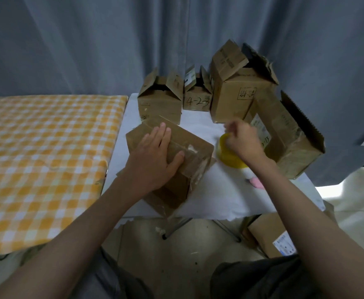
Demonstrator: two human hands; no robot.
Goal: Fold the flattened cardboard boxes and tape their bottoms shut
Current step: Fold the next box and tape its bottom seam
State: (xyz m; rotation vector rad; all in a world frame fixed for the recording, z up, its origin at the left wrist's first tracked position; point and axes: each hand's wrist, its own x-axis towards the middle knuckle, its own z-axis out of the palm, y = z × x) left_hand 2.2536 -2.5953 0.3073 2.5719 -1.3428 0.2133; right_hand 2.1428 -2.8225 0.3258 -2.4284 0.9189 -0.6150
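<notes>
Meanwhile, left hand [155,156] is pressing flat, fingers straight, on the upturned brown cardboard box [189,156], while right hand [241,141], just beside, is gripping the yellow tape roll [227,153].

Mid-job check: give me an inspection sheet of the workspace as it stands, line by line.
Surface: small white table; checked cloth beside it.
Job's things: box bottom up at the front; yellow tape roll beside it.
Clutter: four boxes standing open at the back; pink item, blurred.
Hands: left hand flat on the box; right hand grips the tape roll.
Cables: nothing seen.
Surroundings: grey curtain; cardboard on the floor.
</notes>
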